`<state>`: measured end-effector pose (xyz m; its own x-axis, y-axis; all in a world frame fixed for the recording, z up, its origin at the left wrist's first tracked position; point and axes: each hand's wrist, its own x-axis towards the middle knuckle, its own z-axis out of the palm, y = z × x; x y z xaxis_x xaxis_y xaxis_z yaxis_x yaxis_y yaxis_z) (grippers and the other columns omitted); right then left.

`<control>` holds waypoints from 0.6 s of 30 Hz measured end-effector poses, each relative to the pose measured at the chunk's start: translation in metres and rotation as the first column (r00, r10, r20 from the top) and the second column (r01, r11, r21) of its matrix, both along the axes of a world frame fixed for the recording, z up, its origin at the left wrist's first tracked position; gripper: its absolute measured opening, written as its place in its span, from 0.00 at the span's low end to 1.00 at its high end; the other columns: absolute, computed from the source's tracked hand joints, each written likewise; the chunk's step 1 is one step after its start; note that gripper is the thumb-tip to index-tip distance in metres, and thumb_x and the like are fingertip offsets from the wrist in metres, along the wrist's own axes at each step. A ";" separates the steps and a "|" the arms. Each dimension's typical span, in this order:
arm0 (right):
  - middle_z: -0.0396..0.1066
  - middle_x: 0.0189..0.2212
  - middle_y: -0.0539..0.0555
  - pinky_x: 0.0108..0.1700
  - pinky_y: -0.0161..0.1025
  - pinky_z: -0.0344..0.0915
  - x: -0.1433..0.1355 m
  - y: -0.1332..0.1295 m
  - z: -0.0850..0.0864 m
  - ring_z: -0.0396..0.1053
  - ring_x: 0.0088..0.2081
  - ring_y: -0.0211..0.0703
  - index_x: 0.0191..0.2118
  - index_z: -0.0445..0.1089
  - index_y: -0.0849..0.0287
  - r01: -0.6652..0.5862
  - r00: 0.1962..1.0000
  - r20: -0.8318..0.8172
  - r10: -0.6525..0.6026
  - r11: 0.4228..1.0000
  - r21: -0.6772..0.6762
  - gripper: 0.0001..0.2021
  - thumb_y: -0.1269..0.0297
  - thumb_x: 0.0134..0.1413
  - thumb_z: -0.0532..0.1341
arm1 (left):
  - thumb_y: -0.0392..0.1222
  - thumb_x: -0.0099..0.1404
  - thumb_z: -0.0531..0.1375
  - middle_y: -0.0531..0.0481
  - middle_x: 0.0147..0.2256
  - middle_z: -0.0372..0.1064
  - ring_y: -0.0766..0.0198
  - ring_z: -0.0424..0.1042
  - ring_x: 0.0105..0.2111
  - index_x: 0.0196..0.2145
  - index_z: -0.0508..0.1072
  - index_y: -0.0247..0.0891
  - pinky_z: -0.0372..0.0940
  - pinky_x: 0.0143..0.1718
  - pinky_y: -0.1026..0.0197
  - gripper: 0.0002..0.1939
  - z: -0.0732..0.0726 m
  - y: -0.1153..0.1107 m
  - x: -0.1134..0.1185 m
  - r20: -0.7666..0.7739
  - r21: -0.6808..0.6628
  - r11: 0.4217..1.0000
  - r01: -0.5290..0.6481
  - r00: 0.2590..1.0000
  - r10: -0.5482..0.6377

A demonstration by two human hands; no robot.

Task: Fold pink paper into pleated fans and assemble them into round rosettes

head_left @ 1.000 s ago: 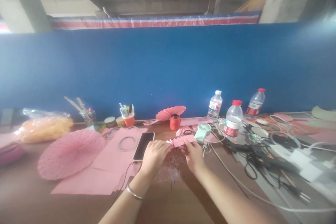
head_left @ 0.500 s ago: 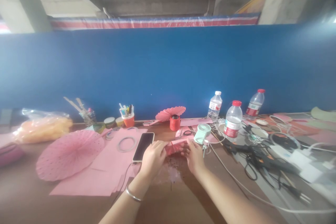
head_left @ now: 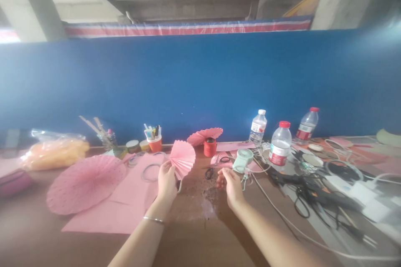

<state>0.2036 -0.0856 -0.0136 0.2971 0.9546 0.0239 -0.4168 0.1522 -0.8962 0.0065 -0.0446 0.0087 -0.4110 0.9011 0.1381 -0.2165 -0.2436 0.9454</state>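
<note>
My left hand grips the narrow end of a pleated pink paper fan, which is spread open and held upright above the table. Behind this hand the phone is mostly covered. My right hand hovers over the table with its fingers loosely curled and somewhat apart; nothing shows in them. Just beyond it are black-handled scissors, a small mint-green handheld fan and a pleated pink paper piece lying flat.
Pink paper sheets and a large pink paper rosette lie on the left. At the back stand a red jar, a pen cup and plastic bottles. Cables and a power strip crowd the right side. Dark specks mark the tabletop.
My left hand has moved left and raised the pleated paper, which now shows fanned out. My right hand has let go of it and stays near its earlier place. The scissors are now uncovered.
</note>
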 end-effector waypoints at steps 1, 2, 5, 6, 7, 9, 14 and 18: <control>0.64 0.13 0.47 0.16 0.30 0.56 0.000 0.000 0.000 0.62 0.14 0.35 0.25 0.66 0.60 0.009 0.999 0.033 -0.009 1.000 0.002 0.17 0.49 0.42 0.61 | 0.34 0.52 0.56 0.48 0.32 0.70 0.67 0.71 0.28 0.38 0.66 0.35 0.65 0.28 0.64 0.14 0.001 -0.001 0.000 0.030 -0.003 1.000 0.007 1.000 -0.007; 0.64 0.13 0.47 0.16 0.30 0.56 -0.001 0.000 -0.001 0.62 0.14 0.35 0.25 0.66 0.60 0.025 0.996 0.080 -0.026 1.000 0.010 0.16 0.50 0.44 0.59 | 0.34 0.51 0.56 0.49 0.32 0.70 0.68 0.71 0.27 0.39 0.66 0.36 0.65 0.27 0.65 0.14 0.002 -0.002 0.000 0.056 -0.002 1.000 0.014 0.998 -0.014; 0.63 0.14 0.47 0.17 0.32 0.57 -0.002 0.001 -0.004 0.62 0.15 0.37 0.26 0.64 0.60 0.094 0.966 0.239 -0.104 0.994 0.051 0.14 0.53 0.48 0.55 | 0.34 0.51 0.57 0.48 0.34 0.69 0.68 0.71 0.28 0.39 0.65 0.36 0.66 0.28 0.65 0.15 0.007 -0.005 0.003 0.108 0.008 0.999 0.031 0.994 -0.032; 0.64 0.16 0.47 0.17 0.32 0.57 -0.002 0.002 -0.005 0.63 0.16 0.37 0.26 0.64 0.59 0.122 0.952 0.275 -0.135 0.990 0.064 0.13 0.54 0.48 0.54 | 0.35 0.52 0.58 0.48 0.35 0.69 0.68 0.71 0.29 0.39 0.65 0.36 0.66 0.29 0.65 0.15 0.008 -0.006 0.004 0.120 0.017 0.999 0.045 0.992 -0.047; 0.65 0.18 0.48 0.17 0.33 0.58 -0.001 0.003 -0.006 0.64 0.17 0.38 0.28 0.64 0.59 0.154 0.939 0.298 -0.171 0.985 0.078 0.12 0.55 0.48 0.54 | 0.36 0.52 0.58 0.47 0.37 0.69 0.68 0.71 0.30 0.40 0.66 0.37 0.67 0.31 0.64 0.15 0.009 -0.007 0.006 0.128 0.030 0.996 0.079 0.988 -0.082; 0.66 0.23 0.49 0.21 0.34 0.60 0.008 0.007 -0.005 0.65 0.22 0.40 0.32 0.63 0.58 0.251 0.900 0.337 -0.275 0.961 0.115 0.09 0.58 0.48 0.54 | 0.38 0.53 0.59 0.45 0.42 0.68 0.65 0.72 0.35 0.41 0.66 0.38 0.67 0.36 0.62 0.16 0.009 -0.009 0.010 0.117 0.037 0.980 0.196 0.973 -0.199; 0.65 0.38 0.56 0.45 0.43 0.57 0.055 0.023 0.006 0.62 0.41 0.47 0.39 0.61 0.58 0.489 0.674 0.483 -0.560 0.827 0.276 0.11 0.65 0.47 0.51 | 0.40 0.53 0.60 0.41 0.46 0.67 0.58 0.67 0.47 0.42 0.70 0.36 0.61 0.48 0.55 0.17 0.000 -0.013 0.021 -0.313 -0.116 0.904 0.412 0.848 -0.427; 0.69 0.34 0.56 0.51 0.47 0.48 0.075 0.029 0.011 0.60 0.44 0.51 0.29 0.67 0.58 0.369 0.545 0.668 -0.507 0.860 0.352 0.06 0.69 0.42 0.55 | 0.37 0.55 0.56 0.45 0.43 0.67 0.60 0.67 0.44 0.40 0.71 0.38 0.62 0.46 0.55 0.13 -0.002 -0.020 0.026 -0.632 -0.018 0.918 0.396 0.707 -0.318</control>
<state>0.2787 -0.0570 -0.0021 0.4959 0.6722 0.5498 0.5038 0.2931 -0.8126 0.0326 -0.0647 0.0069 0.1477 0.9248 0.3505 0.3044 -0.3797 0.8736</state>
